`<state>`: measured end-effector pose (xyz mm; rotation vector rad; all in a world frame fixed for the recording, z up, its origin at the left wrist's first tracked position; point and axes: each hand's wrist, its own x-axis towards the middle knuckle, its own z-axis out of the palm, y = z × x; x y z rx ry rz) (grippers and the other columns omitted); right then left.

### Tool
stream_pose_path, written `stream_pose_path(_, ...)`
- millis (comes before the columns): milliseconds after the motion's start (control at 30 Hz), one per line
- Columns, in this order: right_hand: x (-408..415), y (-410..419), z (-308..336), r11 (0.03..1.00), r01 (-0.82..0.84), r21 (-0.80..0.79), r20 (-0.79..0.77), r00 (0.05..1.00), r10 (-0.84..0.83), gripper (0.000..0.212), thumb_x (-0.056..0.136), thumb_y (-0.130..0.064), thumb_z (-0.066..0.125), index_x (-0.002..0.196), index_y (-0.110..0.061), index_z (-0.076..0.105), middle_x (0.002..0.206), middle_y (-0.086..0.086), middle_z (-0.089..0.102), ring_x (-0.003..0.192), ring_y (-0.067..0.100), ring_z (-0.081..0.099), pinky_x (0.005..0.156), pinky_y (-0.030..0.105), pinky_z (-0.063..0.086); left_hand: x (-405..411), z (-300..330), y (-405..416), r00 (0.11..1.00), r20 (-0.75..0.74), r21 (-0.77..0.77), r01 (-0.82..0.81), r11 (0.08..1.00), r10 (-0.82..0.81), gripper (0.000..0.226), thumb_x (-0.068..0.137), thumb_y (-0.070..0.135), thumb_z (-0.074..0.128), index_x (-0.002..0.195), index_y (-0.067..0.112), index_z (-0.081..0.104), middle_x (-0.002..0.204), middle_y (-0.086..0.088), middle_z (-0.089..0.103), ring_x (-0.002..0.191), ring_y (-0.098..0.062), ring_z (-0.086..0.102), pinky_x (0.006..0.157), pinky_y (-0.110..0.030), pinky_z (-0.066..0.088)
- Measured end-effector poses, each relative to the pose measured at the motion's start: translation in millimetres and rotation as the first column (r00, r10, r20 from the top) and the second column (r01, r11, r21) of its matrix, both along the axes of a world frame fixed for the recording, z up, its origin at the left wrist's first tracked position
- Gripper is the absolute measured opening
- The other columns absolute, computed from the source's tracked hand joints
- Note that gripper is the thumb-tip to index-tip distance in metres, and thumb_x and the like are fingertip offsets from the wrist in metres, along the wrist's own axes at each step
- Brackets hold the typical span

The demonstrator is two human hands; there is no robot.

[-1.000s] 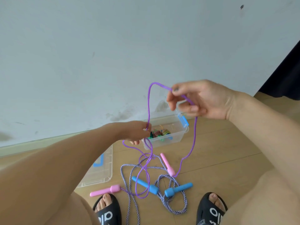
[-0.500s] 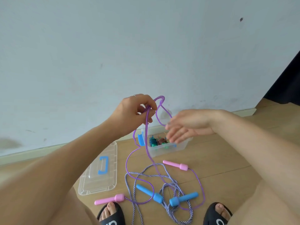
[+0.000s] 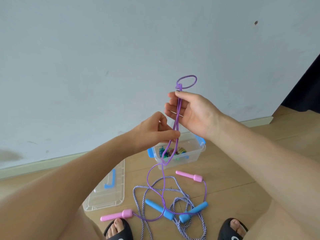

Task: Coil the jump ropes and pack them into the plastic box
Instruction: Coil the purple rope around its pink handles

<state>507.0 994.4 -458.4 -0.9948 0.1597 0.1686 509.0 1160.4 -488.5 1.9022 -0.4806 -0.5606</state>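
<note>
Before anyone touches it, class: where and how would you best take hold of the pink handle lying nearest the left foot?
Probably pinch the pink handle round its slim bare shaft, from above. It lies flat on the floor; its thicker collar end carries the purple rope.

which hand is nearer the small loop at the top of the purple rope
Right. The right hand grips the purple jump rope just below its top loop. The left hand pinches the strands lower down, farther from the loop.

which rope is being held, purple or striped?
The purple rope: both hands grip its strands above the box. The striped rope with blue handles lies untouched on the floor.
</note>
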Motion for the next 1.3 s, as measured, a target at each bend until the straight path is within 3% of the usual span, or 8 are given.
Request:
stream_pose_path(333, 41.4, -42.0, 0.1, 0.836, 0.509, -0.205, 0.038, 0.858, -0.513, 0.03, 0.1, -0.007, 0.042, 0.072, -0.01, 0.052, 0.039, -0.009, 0.034, 0.032, 0.009, 0.029, 0.04, 0.021, 0.024, 4.3, -14.4, 9.6, 0.949, -0.019, 0.599, 0.263, 0.756, -0.315, 0.036, 0.095, 0.04, 0.055, 0.072, 0.013, 0.058, 0.061, -0.002, 0.061, 0.058, -0.015, 0.059, 0.083, -0.04, 0.055)
stream_pose_path(433, 36.3, -86.2, -22.7, 0.202, 0.05, -0.978, -0.014, 0.952, -0.305, 0.019, 0.091, -0.01, 0.05, 0.075, -0.005, 0.061, 0.064, 0.006, 0.058, 0.059, 0.026, 0.059, 0.058, 0.027, 0.044, 3.0, -14.9, 11.1, 0.974, 0.127, 0.572, 0.083, 0.816, -0.188, 0.044, 0.098, 0.046, 0.05, 0.065, 0.017, 0.046, 0.058, 0.001, 0.048, 0.052, -0.015, 0.048, 0.061, -0.031, 0.044)
stream_pose_path(533, 16.2, -84.2, -46.5, -0.318, -0.441, -0.84, -0.42, 0.897, -0.134, 0.037, 0.099, -0.033, 0.046, 0.111, 0.002, 0.054, 0.111, 0.02, 0.058, 0.08, 0.032, 0.056, 0.075, 0.031, 0.047, -0.2, -3.8, -1.1, 0.938, 0.341, 0.352, -0.068, 0.934, -0.06, 0.043, 0.1, 0.037, 0.05, 0.065, 0.014, 0.038, 0.059, 0.003, 0.033, 0.054, -0.013, 0.028, 0.053, -0.027, 0.028)
stream_pose_path(633, 9.3, -40.3, -26.6, 0.148, -0.04, -0.988, -0.028, 0.996, 0.082, 0.046, 0.103, -0.035, 0.039, 0.126, 0.001, 0.056, 0.127, 0.023, 0.06, 0.114, 0.038, 0.059, 0.1, 0.042, 0.044, -1.3, 5.3, -11.3, 0.874, 0.486, 0.195, -0.131, 0.972, 0.02, 0.041, 0.098, 0.03, 0.053, 0.063, 0.015, 0.037, 0.055, 0.007, 0.031, 0.054, -0.012, 0.026, 0.05, -0.024, 0.025)
stream_pose_path(733, -3.4, 5.3, -4.4, 0.618, -0.146, -0.773, 0.031, 0.963, 0.266, 0.05, 0.105, -0.038, 0.031, 0.102, -0.007, 0.069, 0.082, 0.014, 0.074, 0.078, 0.031, 0.07, 0.083, 0.038, 0.058, 1.4, 10.9, -13.6, 0.803, 0.569, 0.021, -0.232, 0.973, 0.179, 0.03, 0.089, 0.017, 0.059, 0.061, 0.023, 0.051, 0.05, 0.008, 0.045, 0.051, -0.008, 0.036, 0.052, -0.021, 0.032)
stream_pose_path(1033, 14.3, -47.6, 6.2, 0.226, 0.458, -0.86, 0.473, 0.881, 0.016, 0.038, 0.09, -0.029, 0.065, 0.056, -0.012, 0.057, 0.048, 0.0, 0.042, 0.048, 0.014, 0.039, 0.052, 0.031, 0.028, 27.3, -3.0, 37.1, 0.966, 0.246, 0.486, -0.192, 0.852, 0.078, 0.041, 0.091, 0.039, 0.064, 0.068, 0.008, 0.05, 0.057, 0.0, 0.044, 0.047, -0.012, 0.055, 0.058, -0.027, 0.04)
stream_pose_path(1167, 12.5, -83.4, -22.3, -0.252, 0.075, -0.965, 0.077, 0.997, 0.004, 0.033, 0.092, -0.034, 0.058, 0.07, -0.01, 0.064, 0.061, 0.001, 0.061, 0.07, 0.028, 0.062, 0.062, 0.03, 0.04, 23.8, -6.4, 46.0, 0.953, 0.286, 0.439, -0.224, 0.87, 0.102, 0.044, 0.095, 0.039, 0.059, 0.064, 0.013, 0.04, 0.053, 0.005, 0.033, 0.048, -0.016, 0.037, 0.056, -0.028, 0.033)
stream_pose_path(1300, -1.8, -41.2, -27.7, 0.496, -0.263, -0.828, -0.155, 0.956, 0.248, 0.04, 0.105, -0.034, 0.037, 0.1, -0.006, 0.066, 0.089, 0.014, 0.075, 0.077, 0.027, 0.071, 0.08, 0.037, 0.056, 7.4, 7.4, 17.2, 0.885, 0.444, 0.171, -0.236, 0.957, 0.139, 0.042, 0.093, 0.026, 0.062, 0.062, 0.01, 0.038, 0.054, 0.006, 0.028, 0.053, -0.013, 0.025, 0.05, -0.024, 0.025)
